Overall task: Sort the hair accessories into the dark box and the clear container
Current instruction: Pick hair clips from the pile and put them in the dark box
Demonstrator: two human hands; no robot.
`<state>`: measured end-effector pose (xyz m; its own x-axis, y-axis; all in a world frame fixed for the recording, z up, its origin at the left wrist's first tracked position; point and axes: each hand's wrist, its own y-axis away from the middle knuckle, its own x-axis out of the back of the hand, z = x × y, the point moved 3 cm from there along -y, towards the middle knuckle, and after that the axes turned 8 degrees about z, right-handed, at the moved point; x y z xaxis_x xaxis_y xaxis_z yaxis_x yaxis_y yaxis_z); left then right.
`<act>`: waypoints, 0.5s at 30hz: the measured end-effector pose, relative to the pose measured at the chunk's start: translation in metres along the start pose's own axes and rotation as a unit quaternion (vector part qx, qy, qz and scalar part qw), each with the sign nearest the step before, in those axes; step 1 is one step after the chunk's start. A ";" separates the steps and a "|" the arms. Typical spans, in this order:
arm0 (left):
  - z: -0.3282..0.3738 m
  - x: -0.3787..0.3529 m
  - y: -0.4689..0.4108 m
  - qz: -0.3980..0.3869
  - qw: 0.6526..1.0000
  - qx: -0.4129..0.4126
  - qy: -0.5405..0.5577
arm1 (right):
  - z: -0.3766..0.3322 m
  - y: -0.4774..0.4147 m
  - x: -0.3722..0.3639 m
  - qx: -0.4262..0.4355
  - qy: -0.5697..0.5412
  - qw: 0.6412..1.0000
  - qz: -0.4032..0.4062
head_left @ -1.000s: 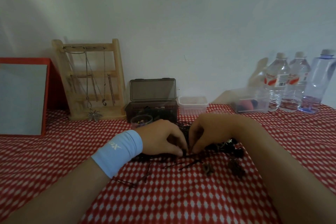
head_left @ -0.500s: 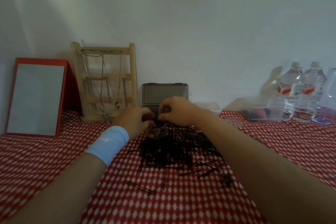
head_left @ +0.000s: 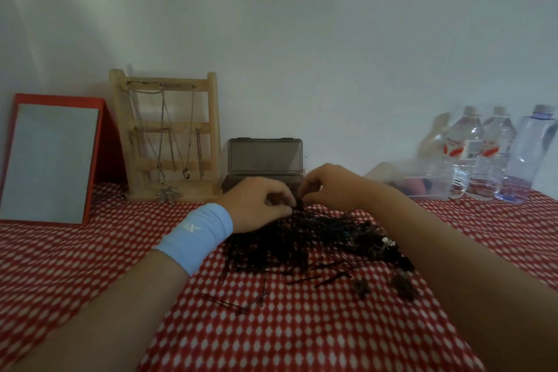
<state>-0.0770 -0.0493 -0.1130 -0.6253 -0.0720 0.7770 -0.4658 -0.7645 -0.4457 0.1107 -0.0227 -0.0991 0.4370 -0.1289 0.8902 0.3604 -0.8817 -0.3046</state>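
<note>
Left hand: my left hand (head_left: 259,205), with the blue wristband (head_left: 196,235) behind it, has its fingers curled, tips pinching into the far edge of the pile.
Right hand: my right hand (head_left: 332,187) is curled the same way, its fingertips meeting the left ones. It grasps something dark and thin there; exactly what is too small to tell.
Hairpins: a loose, tangled heap of hairpins (head_left: 302,244) lies mid-counter on the red checked cloth, with strays scattered toward the front edge.
Dark box: the dark box (head_left: 265,157) stands open at the back edge, lid upright, just beyond my fingertips.
Clips: two small brown clips (head_left: 360,287) sit apart from the heap, toward the front right.
Handling: I judge the pins light, stiff, springy and smooth. They interlock, so lifting one likely drags its neighbours.
Where to hold: pinch a few pins that lie the same way, near their closed bends, so the open legs don't snag. Take the clips by the body, one at a time.
Risk: a loose pinch probably lets the pins slide out and scatter over the cloth.
Around: a wooden necklace stand (head_left: 169,136) and mirror (head_left: 51,157) are at back left, and the bottles (head_left: 495,154) at back right.
</note>
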 end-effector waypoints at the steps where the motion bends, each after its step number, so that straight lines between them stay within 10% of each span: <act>1: 0.014 -0.006 0.000 -0.031 0.999 -0.016 0.020 | 0.005 0.008 0.003 -0.007 0.003 1.000 -0.008; 8: 0.090 -0.063 0.008 -0.249 0.963 -0.101 0.031 | 0.040 0.056 0.026 -0.046 0.021 0.998 -0.035; 15: 0.102 -0.080 0.004 -0.250 0.962 -0.110 0.017 | 0.069 0.090 0.046 -0.077 0.060 0.986 -0.136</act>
<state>0.0348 -0.1118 -0.1317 -0.3073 0.2936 0.9052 -0.8324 -0.5439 -0.1062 0.2198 -0.0765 -0.1083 0.2373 0.0777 0.9683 0.3172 -0.9484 -0.0016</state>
